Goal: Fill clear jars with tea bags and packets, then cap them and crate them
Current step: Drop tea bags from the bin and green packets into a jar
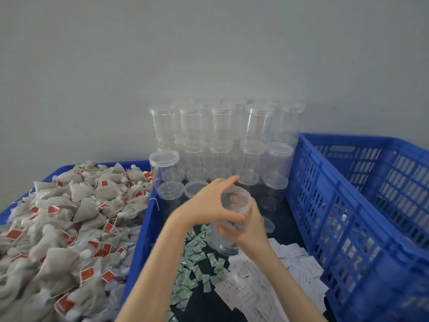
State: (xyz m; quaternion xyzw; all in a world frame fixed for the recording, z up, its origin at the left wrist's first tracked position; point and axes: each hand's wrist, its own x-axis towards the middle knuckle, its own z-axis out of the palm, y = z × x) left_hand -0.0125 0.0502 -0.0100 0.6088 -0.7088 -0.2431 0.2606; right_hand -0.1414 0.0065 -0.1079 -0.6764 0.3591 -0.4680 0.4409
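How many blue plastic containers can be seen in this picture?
2. A shallow blue plastic tray at the left holds tea bags; a tall blue slatted plastic crate stands at the right. Others may lie outside the view.

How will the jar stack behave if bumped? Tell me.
The jar stack probably topples easily: tall, empty-looking clear plastic, likely light. Fallen jars would likely roll, being round. The crate beside it might stop some.
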